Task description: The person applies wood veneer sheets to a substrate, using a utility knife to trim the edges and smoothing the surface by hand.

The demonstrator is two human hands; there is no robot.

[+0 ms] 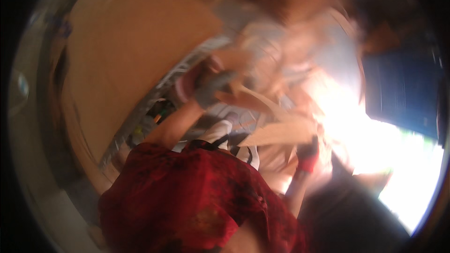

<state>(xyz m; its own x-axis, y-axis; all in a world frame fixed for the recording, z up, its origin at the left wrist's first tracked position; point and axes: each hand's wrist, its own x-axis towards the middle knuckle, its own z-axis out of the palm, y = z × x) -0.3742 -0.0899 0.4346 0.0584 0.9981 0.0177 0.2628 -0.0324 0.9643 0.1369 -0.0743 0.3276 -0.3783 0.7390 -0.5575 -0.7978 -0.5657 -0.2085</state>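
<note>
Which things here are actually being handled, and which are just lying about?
In hand:
- left hand, in a grey glove, on pale wooden strips
- right hand, in a red glove, at a flat wooden piece

Lying about:
- big cardboard sheet
- dark blue panel

The picture is blurred, so grips are unclear.

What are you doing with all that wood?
The picture is very blurred, so only the rough layout shows. A person in a red patterned garment is reaching into a heap of pale wood pieces. The left hand, in a grey glove with a pink cuff, is at a thin wooden strip. The right hand, in a dark and red glove, is at the lower edge of the heap. A big brown cardboard sheet lies to the left. Whether either hand grips anything cannot be told.
</note>
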